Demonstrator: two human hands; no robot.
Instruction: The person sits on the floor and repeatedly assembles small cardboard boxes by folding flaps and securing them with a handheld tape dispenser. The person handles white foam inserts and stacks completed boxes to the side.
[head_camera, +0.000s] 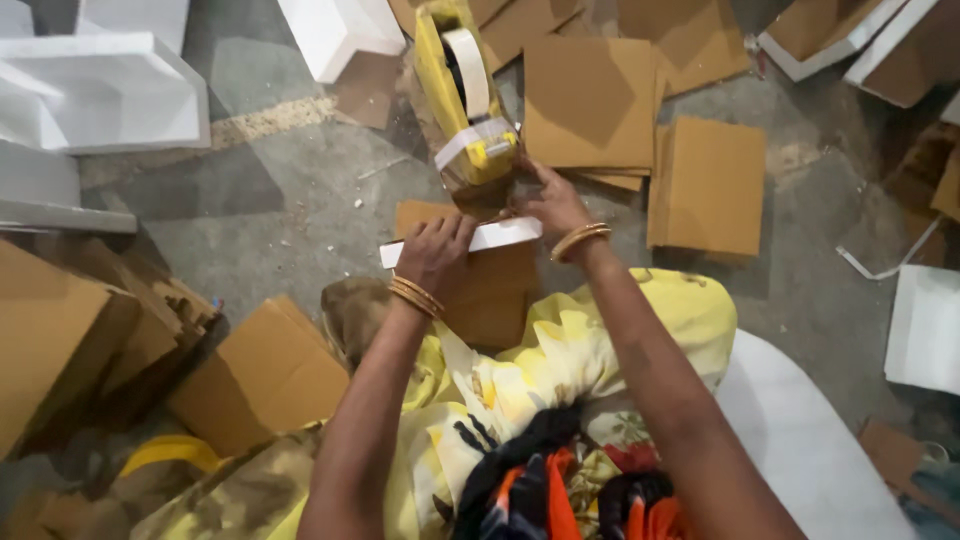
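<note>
My left hand (432, 255) lies flat on top of a thin white strip (505, 235), fingers curled over its far edge — it presses the strip down so it does not slide. The strip lies across a small stack of brown cardboard pieces (490, 290) that rests on my lap and the floor, so the stack works like a little pad under it.

My right hand (553, 203) is at the right end of the strip, fingers bent and closed on the bottom of a yellow tape gun (465, 110). The tape gun tips away from me, its roll of pale tape up in the air and its mouth down near the strip. I think I hold it low so the tape meets the strip just where my other hand keeps it still. I cannot see if tape is stuck down yet.

Gold bangles sit on both wrists. My yellow flowered cloth (560, 370) covers my knees below the stack.

Farther out, the grey floor (270, 220) has more cardboard squares (705, 185) spread near, within reach on my right. White foam blocks (100, 95) sit well apart at the top left, and a folded brown box (262, 375) lies by my left knee.
</note>
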